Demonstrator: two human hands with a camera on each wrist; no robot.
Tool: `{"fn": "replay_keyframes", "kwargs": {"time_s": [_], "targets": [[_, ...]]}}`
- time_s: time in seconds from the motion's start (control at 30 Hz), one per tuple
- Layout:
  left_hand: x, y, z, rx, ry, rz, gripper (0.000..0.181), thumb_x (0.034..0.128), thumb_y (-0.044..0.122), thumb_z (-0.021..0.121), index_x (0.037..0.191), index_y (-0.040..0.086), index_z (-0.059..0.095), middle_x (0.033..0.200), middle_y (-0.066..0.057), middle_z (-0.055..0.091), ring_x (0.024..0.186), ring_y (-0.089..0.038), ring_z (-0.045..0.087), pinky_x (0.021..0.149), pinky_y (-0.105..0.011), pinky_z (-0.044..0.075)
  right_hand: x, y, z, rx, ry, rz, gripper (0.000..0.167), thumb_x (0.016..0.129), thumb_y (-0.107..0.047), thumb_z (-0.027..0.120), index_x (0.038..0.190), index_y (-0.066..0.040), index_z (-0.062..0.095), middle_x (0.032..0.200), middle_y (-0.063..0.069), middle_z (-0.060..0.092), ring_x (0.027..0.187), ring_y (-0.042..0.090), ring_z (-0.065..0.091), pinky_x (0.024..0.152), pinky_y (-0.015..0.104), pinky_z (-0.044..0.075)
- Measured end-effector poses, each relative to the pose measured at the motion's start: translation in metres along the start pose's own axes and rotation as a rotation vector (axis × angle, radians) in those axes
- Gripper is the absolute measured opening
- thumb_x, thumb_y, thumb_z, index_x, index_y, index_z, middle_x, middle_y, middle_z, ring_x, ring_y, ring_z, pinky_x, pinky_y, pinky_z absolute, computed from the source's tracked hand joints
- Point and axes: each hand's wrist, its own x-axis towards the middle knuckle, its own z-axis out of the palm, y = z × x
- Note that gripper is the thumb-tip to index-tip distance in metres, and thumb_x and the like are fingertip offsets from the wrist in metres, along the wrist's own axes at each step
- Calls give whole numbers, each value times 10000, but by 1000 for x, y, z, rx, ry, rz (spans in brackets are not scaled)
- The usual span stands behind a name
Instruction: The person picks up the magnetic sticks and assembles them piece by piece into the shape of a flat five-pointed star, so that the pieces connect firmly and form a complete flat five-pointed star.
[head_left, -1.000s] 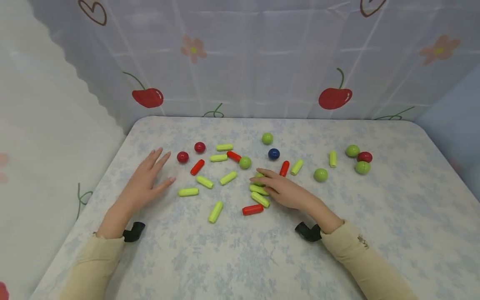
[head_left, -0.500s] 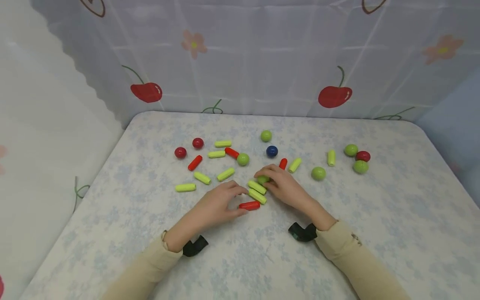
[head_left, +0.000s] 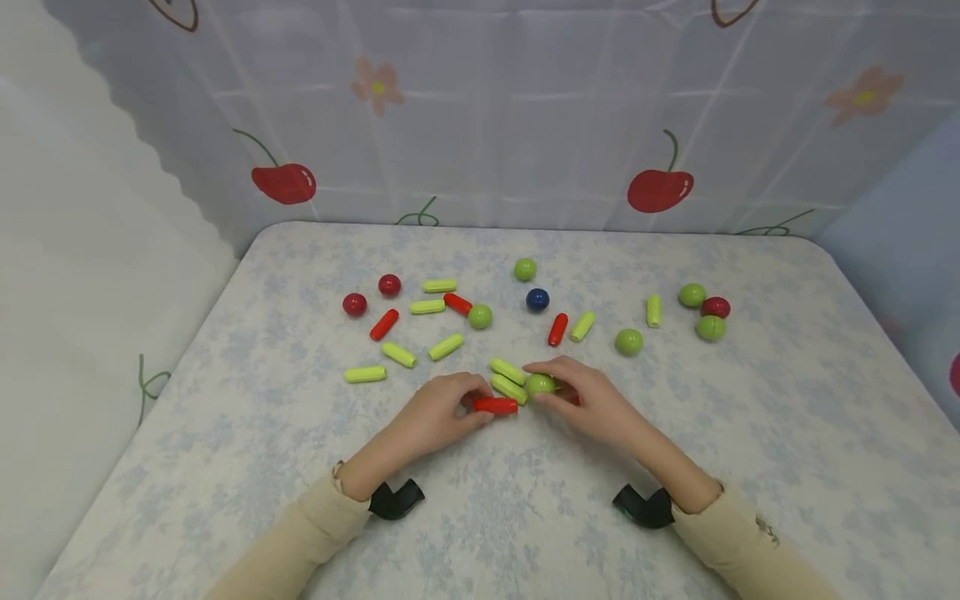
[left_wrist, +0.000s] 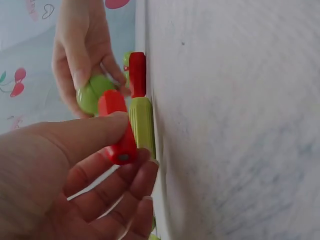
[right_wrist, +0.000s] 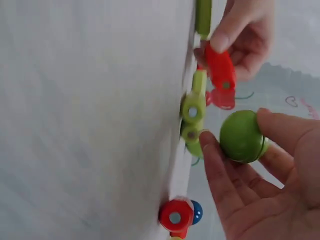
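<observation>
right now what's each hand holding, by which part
Left hand: red faceted stick, pinched near one end. Right hand: glossy green ball, held by its sides.

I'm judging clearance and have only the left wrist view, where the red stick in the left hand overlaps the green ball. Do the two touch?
Observer: No. The head view shows a gap between the red stick in the left hand and the green ball in the right hand.

Operator: Good. I see no blue ball here; is there one?

Observer: Yes, one blue ball lies on the table, beyond both hands.

Operator: And red balls, toward the left side?

Observer: Two red balls lie there in the head view, close together but apart.
</observation>
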Motion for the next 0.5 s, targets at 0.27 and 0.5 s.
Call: {"fn": "replay_keyframes", "kwargs": {"time_s": [0.27,0.5], "targets": [[2,-6,0,-118,31,49,155,835,161,728,971,176,654,900,120,591,786,-74,535,704,-256,449,-18,0,14,68,-21,54,320,823,-148,734,1127,-148,637,1028,-63,610,823,132,549,664,286,469],[2,-8,2,-164,-2,71,150,824,134,737,943,156,647,870,106,587,760,-83,530,693,-258,457,-20,6,21,114,-50,92,323,816,-173,741,1117,-127,634,1008,-38,609,720,138,530,592,253,434]]}}
